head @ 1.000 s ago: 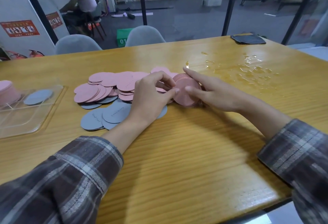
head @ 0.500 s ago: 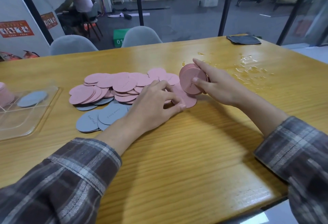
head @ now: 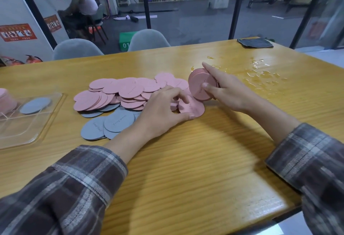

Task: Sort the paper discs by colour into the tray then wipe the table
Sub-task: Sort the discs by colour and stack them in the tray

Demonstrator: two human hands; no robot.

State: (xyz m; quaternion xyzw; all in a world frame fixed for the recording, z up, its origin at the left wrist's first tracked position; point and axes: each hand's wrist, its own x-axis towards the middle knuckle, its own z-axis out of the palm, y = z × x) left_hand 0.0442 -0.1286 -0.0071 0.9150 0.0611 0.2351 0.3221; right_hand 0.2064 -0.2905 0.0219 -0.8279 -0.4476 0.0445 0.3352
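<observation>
Two colours of disc sit in the clear tray (head: 28, 128) at far left: a pink pile (head: 5, 100) at its left edge and one grey disc (head: 35, 105) in the compartment beside it. Right of the tray, on the table (head: 186, 160), I see loose pink discs (head: 128, 90) overlapping grey discs (head: 111, 123). The left hand (head: 162, 111) rests at the right end of that spread, fingers curled, pinching a single pink disc (head: 195, 108) that lies flat on the table. Just beyond it, the right hand (head: 229, 93) grips a pink stack (head: 199, 85) stood on edge, thumb on its face, forefinger over the top. Further right lie spilled liquid (head: 260, 74) and a dark cloth (head: 255, 42).
</observation>
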